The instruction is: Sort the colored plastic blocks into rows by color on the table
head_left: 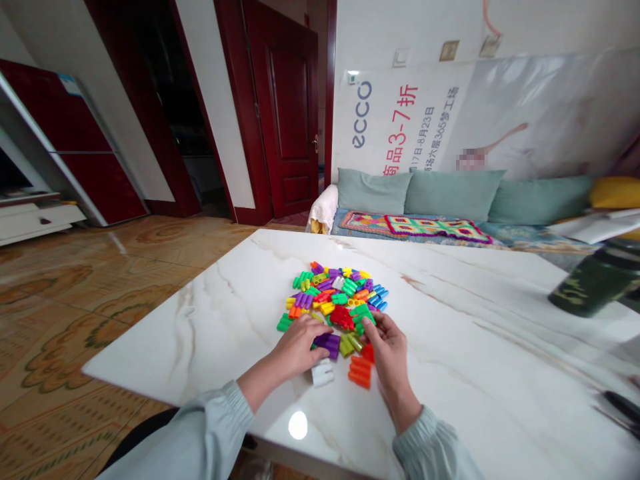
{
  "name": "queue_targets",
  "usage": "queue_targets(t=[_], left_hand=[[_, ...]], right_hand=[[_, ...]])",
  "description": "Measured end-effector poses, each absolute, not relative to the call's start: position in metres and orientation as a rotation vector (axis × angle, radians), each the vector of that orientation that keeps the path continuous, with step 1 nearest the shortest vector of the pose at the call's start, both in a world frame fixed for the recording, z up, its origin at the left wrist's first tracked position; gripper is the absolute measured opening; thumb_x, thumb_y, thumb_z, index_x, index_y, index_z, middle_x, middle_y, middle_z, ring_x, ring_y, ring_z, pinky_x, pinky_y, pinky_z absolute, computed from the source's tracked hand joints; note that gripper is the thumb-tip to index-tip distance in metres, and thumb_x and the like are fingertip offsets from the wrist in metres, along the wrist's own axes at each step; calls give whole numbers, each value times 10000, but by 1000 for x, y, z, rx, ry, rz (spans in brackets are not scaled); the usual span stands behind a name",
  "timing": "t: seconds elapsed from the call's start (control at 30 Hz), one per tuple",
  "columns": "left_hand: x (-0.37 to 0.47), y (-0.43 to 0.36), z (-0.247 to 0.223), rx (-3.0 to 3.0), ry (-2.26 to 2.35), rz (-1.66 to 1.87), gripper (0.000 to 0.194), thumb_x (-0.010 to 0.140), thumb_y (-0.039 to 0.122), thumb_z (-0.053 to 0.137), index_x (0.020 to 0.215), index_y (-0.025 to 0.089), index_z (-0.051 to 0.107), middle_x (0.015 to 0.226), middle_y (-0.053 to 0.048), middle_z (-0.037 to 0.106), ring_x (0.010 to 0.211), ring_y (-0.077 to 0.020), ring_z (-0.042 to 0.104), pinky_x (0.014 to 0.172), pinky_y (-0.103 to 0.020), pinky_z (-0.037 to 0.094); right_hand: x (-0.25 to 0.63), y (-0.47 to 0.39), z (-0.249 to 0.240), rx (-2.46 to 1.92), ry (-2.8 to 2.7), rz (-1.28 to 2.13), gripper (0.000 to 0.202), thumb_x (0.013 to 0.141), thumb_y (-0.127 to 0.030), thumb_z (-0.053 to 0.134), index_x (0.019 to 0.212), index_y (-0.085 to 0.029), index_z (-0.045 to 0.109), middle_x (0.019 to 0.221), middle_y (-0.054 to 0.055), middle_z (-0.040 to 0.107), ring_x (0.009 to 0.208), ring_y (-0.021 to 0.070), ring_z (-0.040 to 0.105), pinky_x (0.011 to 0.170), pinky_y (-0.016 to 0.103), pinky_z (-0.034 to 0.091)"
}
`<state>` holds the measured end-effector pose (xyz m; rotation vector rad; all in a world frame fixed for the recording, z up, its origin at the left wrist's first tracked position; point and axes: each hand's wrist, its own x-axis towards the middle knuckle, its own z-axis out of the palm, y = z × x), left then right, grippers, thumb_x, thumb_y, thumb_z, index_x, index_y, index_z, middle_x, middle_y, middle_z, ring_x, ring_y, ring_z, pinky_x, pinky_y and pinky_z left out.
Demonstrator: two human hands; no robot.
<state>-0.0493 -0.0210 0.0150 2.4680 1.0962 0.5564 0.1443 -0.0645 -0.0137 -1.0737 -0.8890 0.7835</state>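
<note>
A heap of bright plastic tube-shaped building blocks [349, 285] lies on the white marble-patterned table. My left hand [300, 343] is at the near left side of the heap, its thumb and fingers around a purple block [328, 343]. On the right, my right hand [389, 343] pinches a green block [361, 313] between thumb and fingers. Just left of that green piece is a red block [342, 317]. A white block [323, 373] and an orange block [360, 372] lie nearest to me, with an olive-green block [351, 344] between my hands.
The glossy table [210, 320] has its left edge over a tiled floor [65, 313]. A camouflage-patterned cup [590, 283] stands at the right. Black-handled scissors or a similar tool [623, 407] lie at the right edge. Beyond the table is a sofa with green cushions [453, 193].
</note>
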Motion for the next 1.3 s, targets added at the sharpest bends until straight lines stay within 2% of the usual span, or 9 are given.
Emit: queue_targets(t=[0.13, 0.33, 0.43, 0.63, 0.83, 0.97, 1.07, 1.17, 1.3], left_hand=[[-47, -20, 13, 2527, 1118, 529, 362, 737, 211, 761, 1097, 219, 722, 1026, -77, 715, 1031, -290, 606, 925, -417, 456], [-50, -17, 18, 2271, 1115, 771, 295, 750, 100, 680, 1028, 197, 685, 1047, -71, 725, 996, -248, 660, 911, -364, 482], [-51, -18, 22, 2023, 1070, 851, 339, 721, 116, 699, 1040, 192, 615, 962, -41, 736, 877, -212, 687, 822, -323, 508], [-46, -23, 26, 1930, 959, 857, 228, 682, 207, 753, 895, 165, 687, 898, -39, 714, 816, -187, 662, 710, -256, 496], [-51, -13, 26, 1619, 1108, 974, 278, 727, 243, 696, 979, 127, 706, 696, -19, 689, 552, -135, 614, 565, -248, 502], [-58, -4, 25, 1432, 1089, 996, 394, 738, 331, 725, 1050, 94, 682, 631, -3, 665, 518, -126, 607, 535, -239, 506], [-60, -3, 19, 1436, 1030, 918, 457, 813, 359, 659, 1173, 78, 650, 703, -36, 703, 606, -155, 671, 622, -279, 559], [-57, -4, 14, 1515, 893, 907, 550, 849, 312, 607, 1360, 123, 537, 1036, -102, 732, 960, -218, 708, 876, -357, 564], [-57, -6, 16, 1748, 891, 1038, 659, 802, 198, 615, 1440, 213, 451, 1485, -121, 459, 1341, -256, 479, 1038, -376, 477]], right_hand=[[140, -61, -22, -1130, -930, 855, 424, 749, -449, 752, 1054, -163, 684, 797, 40, 715, 646, 165, 648, 609, 290, 556], [134, -65, -13, -993, -1031, 810, 533, 775, -380, 727, 1277, -254, 599, 1343, 106, 577, 958, 207, 669, 760, 344, 586], [135, -69, -6, -1046, -1155, 731, 403, 807, -385, 702, 1183, -247, 653, 1269, 92, 611, 902, 190, 653, 720, 312, 566], [135, -72, -3, -1161, -1482, 740, 263, 801, -359, 712, 999, -188, 732, 785, 33, 686, 643, 152, 562, 594, 270, 465], [135, -72, -8, -1049, -1173, 943, 303, 797, -437, 724, 963, -187, 685, 894, 60, 719, 797, 204, 662, 746, 344, 548], [135, -71, -9, -1027, -1046, 997, 342, 765, -458, 755, 950, -179, 682, 863, 54, 723, 799, 205, 680, 770, 363, 570], [134, -69, -8, -1063, -1065, 967, 346, 756, -446, 761, 955, -169, 697, 854, 62, 727, 778, 209, 686, 759, 377, 580], [133, -69, -7, -1005, -1047, 955, 409, 763, -401, 755, 1104, -189, 676, 963, 83, 735, 882, 236, 702, 809, 408, 580], [135, -68, -8, -918, -1001, 896, 448, 796, -356, 722, 1211, -223, 618, 1161, 107, 692, 1068, 247, 664, 895, 413, 550]])
